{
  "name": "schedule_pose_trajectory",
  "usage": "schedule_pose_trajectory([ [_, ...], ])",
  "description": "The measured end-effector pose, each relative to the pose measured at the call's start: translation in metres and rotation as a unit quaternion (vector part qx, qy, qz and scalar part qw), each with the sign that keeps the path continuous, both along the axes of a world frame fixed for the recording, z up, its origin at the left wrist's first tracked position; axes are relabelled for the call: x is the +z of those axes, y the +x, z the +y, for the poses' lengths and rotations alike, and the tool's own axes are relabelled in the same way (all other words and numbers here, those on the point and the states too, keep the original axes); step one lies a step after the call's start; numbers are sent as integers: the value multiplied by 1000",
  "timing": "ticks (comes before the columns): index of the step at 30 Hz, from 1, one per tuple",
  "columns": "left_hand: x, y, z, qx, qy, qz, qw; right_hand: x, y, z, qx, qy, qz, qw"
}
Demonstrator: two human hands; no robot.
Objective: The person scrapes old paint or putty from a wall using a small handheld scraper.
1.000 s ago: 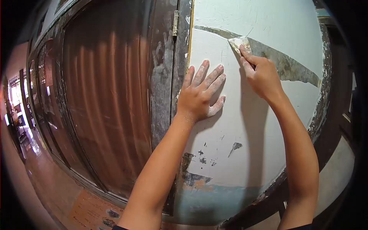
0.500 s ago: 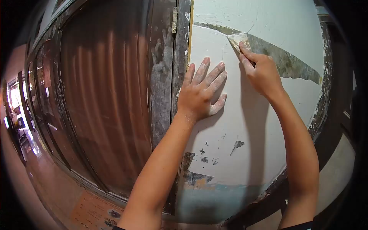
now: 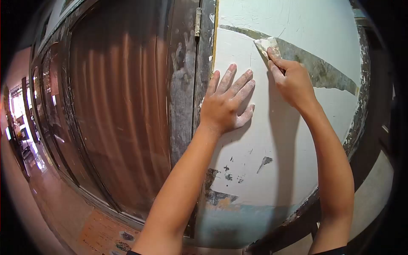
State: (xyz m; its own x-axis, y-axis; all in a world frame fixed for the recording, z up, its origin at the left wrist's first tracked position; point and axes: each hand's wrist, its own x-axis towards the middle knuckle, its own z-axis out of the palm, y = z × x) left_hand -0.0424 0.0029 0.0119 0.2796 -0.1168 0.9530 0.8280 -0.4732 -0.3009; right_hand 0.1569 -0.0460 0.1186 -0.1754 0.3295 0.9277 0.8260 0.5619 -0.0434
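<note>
My right hand point(image 3: 293, 80) grips a putty knife point(image 3: 267, 46), its blade smeared with white and pressed to the wall at the edge of a bare grey strip point(image 3: 323, 66). The handle is mostly hidden in my fingers. Lower and to the left, my left hand point(image 3: 227, 102) lies with fingers spread on the white-coated wall point(image 3: 259, 136). White powder dusts its fingers. Below it, small dark patches point(image 3: 265, 161) break the white coat.
A dark wooden door frame point(image 3: 182, 93) with a hinge point(image 3: 198, 22) runs just left of the wall panel. Further left are glass panes with a brown curtain point(image 3: 119, 114) behind. A dark post edge point(image 3: 361, 85) bounds the panel at right. Blue paint point(image 3: 242, 221) shows low on the wall.
The whole view has shifted slightly, so wall and hands appear a little further right. My left hand stays spread on the wall, and the putty knife remains at the grey strip's edge.
</note>
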Motion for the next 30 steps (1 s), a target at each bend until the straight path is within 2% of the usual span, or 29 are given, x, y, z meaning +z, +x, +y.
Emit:
schedule_pose_trajectory([
  [4, 0, -1, -1, 7, 2, -3, 1000, 1, -5, -7, 5, 9, -2, 1000],
  [5, -1, 0, 1, -1, 2, -4, 1000, 3, -5, -15, -20, -27, 1, 999],
  [18, -1, 0, 1, -6, 12, -5, 1000, -2, -9, -1, 6, 13, 1, 1000],
  [20, -1, -1, 2, -5, 13, -6, 1000, 0, -12, -4, 2, -16, 17, 1000],
  [25, -2, 2, 1, -4, 2, -3, 1000, 1, -18, -10, 2, 21, 5, 1000],
  [28, -1, 0, 0, -3, 0, -5, 1000, 4, -24, -22, -26, -62, 32, 997],
  [30, -1, 1, 1, -3, -1, -6, 1000, 3, -24, -12, -24, -56, 32, 998],
])
